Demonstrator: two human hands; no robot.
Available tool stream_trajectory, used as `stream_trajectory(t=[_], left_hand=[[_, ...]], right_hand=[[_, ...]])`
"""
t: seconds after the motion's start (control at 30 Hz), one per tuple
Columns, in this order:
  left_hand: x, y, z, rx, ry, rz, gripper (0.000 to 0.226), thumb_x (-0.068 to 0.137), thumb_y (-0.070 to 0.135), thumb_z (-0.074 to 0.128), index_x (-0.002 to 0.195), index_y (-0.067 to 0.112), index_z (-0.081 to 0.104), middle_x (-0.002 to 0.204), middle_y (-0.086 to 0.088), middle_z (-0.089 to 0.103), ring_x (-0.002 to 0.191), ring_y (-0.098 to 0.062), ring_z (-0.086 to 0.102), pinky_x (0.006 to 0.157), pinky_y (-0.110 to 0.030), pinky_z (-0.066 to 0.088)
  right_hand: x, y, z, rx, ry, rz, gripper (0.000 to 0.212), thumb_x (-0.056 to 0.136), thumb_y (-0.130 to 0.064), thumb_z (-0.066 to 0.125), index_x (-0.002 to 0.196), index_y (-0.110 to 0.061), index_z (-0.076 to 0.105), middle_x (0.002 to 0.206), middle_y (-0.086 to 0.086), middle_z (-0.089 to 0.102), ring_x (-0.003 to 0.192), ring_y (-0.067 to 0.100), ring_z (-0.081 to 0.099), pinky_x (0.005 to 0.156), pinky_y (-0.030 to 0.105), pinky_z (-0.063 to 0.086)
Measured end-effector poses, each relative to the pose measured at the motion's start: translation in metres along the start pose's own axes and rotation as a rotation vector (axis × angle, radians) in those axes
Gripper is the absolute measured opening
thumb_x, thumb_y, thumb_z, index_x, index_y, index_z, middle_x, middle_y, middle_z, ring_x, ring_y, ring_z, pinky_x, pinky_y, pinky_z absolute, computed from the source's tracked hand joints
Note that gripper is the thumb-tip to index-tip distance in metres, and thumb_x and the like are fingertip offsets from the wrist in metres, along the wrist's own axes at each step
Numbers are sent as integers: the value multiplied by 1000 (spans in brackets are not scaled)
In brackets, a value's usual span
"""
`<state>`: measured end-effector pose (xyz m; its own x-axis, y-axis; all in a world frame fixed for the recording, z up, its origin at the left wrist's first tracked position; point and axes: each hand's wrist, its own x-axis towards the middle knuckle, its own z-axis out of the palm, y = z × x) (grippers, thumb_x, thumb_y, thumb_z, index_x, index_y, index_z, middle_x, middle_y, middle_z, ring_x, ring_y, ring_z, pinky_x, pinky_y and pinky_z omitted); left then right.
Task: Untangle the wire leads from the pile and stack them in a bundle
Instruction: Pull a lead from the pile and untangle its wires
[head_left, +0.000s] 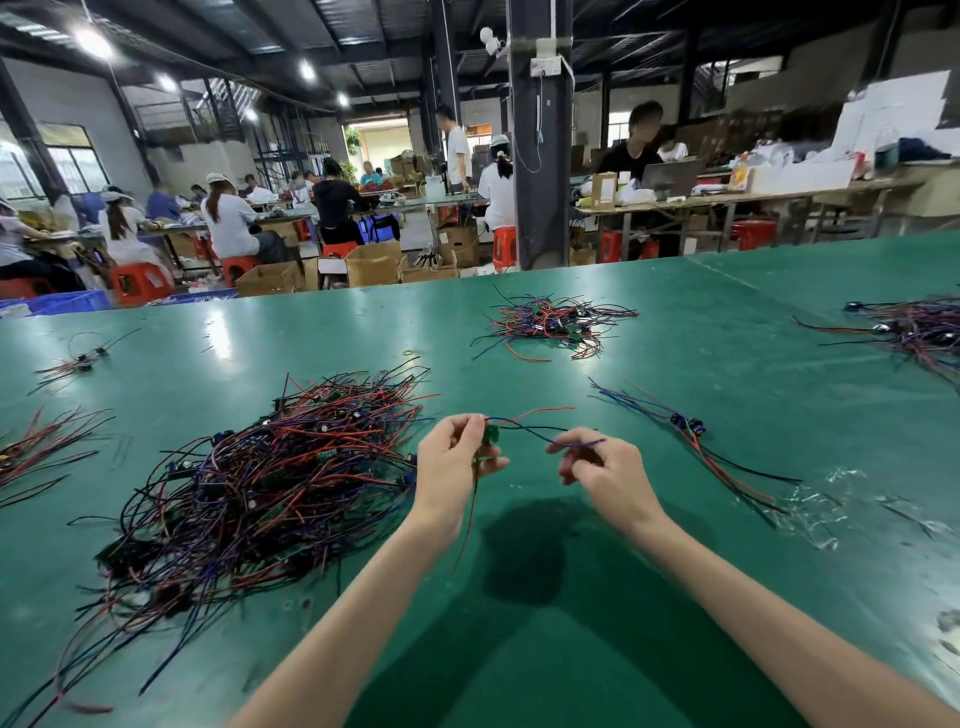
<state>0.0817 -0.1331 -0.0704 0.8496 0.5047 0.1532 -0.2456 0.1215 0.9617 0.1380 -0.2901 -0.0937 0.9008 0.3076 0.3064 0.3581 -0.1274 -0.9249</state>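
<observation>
Head view, only one given. Green table (675, 571) w/ the big tangled pile (249, 483) of red, black and blue leads on the near left. It's dense and wide, so most of the job looks left to do.

Left hand (452, 467) is raised over the table just right of the pile, thumb and fingers pressed together on one wire lead (524, 428) at its small green board end. A dark strand hangs down from that hand toward the near edge. Right hand (602, 462) is close by on the right, fingertips pinching the blue strand near its free end. A red strand sticks out to the far right, loose. The lead is off the table, strung betw. the two hands, and seems clear of the pile, tho I can't rule out a strand trailing back into it.

The bundle (717, 452) lies to the right of the right hand: a few leads roughly parallel, dark connector ends at the far end, tails running near-right. Thin, so my guess is early in the task. Crumpled clear plastic wrap (810, 514) lies just past its tails.

Other wire heaps sit far centre (556, 325), far right (919, 332) and at the left edge (47, 447); can't tell if they belong to this job.

Step in hand, as I judge: straightening this one lead before it goes on the bundle.
</observation>
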Motion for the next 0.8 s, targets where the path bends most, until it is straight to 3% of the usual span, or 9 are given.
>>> stream_trajectory(t=[0.2, 0.4, 0.5, 0.6, 0.73, 0.8], left_hand=[[-9, -7, -8, -232, -98, -260, 19, 96, 6, 49, 83, -1, 61, 72, -10, 55, 51, -9, 58, 54, -19, 54], [-14, -7, -8, -287, -155, -331, 16, 96, 3, 47, 86, 0, 59, 79, -13, 56, 55, -12, 59, 55, -19, 54], [-16, -7, -8, -361, -194, -416, 16, 95, -2, 46, 87, -1, 61, 77, -10, 65, 62, -15, 64, 64, -21, 58], [-17, -6, -8, -388, -245, -484, 19, 94, -4, 45, 90, -3, 63, 81, -11, 70, 73, -14, 66, 72, -20, 56], [-15, -4, -10, -478, -171, -549, 20, 96, 0, 43, 94, -3, 63, 72, -8, 67, 56, -9, 63, 58, -15, 54], [-13, -3, -12, -518, -134, -562, 20, 97, 0, 42, 97, -2, 62, 63, -8, 64, 47, -9, 60, 50, -14, 51]], right_hand=[[0, -4, 7, 341, -142, 258, 16, 90, 0, 55, 93, -11, 66, 75, 5, 68, 56, 14, 61, 57, 20, 50], [-4, -12, 8, 470, -71, 206, 15, 89, 2, 57, 95, -7, 67, 72, 4, 69, 53, 11, 59, 54, 19, 50], [-10, -19, 12, 410, -116, 73, 20, 87, 4, 60, 94, -13, 69, 83, 4, 69, 65, 10, 63, 63, 19, 51], [-19, -24, 18, 188, -186, -148, 20, 88, 3, 61, 98, -11, 72, 92, 2, 73, 85, 11, 66, 82, 20, 51], [-28, -19, 24, -334, -190, -704, 22, 87, 6, 59, 102, -2, 72, 110, 5, 69, 100, 23, 64, 92, 30, 49], [-29, -16, 25, -421, -246, -779, 28, 84, 11, 57, 105, 0, 71, 114, 9, 68, 104, 27, 63, 94, 35, 49]])
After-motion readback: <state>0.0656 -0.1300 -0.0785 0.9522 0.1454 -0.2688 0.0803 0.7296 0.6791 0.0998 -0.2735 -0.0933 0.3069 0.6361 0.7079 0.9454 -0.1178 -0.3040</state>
